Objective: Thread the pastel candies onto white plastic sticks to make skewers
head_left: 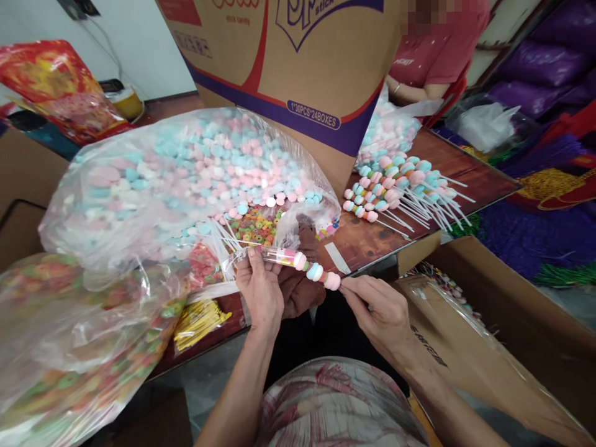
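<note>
hands (pixel 261 292) at brown table (pixel 482 174), white wall (pixel 149 56) beyond

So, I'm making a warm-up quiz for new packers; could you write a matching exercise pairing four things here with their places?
Things:
1. clear plastic sleeve
2. pink, blue and white candy skewer
3. bundle of thin yellow strips
4. large brown cardboard box with a purple band

Places:
A. beside the clear bag of multicoloured candy rings
B. in the left hand
C. behind the big clear bag of pastel candies
D. held at one end by the right hand

Pairs: 1-B, 2-D, 3-A, 4-C
</note>
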{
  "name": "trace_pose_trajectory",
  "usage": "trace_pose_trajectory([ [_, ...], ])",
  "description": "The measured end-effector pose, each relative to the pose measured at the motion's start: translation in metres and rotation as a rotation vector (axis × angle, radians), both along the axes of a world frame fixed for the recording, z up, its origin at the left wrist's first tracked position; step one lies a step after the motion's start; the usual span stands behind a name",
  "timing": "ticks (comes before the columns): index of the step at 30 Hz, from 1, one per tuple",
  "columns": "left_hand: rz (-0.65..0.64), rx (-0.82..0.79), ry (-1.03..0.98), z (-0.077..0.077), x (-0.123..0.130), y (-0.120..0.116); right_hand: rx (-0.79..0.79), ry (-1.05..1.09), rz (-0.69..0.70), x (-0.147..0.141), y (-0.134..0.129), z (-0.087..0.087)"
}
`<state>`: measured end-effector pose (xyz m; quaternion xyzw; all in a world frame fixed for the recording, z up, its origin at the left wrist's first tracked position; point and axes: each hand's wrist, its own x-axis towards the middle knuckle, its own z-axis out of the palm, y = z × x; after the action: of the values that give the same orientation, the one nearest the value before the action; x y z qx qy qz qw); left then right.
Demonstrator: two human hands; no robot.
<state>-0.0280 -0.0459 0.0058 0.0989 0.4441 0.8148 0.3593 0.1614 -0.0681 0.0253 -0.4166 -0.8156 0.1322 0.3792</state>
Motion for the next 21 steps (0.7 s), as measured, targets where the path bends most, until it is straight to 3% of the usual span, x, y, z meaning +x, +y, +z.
trace_pose_trajectory([
  [8, 0.040, 0.010, 0.065, 0.001, 0.005, 0.000, -0.127, 0.085, 0.025, 0.006, 0.006, 0.001],
  [15, -0.038, 0.028, 0.232, 0.002, 0.007, -0.001, -0.613, 0.334, -0.013, 0.003, 0.012, 0.001],
  [21, -0.095, 0.009, 0.253, 0.000, 0.005, -0.001, -0.846, 0.482, 0.093, -0.003, 0.014, 0.000],
])
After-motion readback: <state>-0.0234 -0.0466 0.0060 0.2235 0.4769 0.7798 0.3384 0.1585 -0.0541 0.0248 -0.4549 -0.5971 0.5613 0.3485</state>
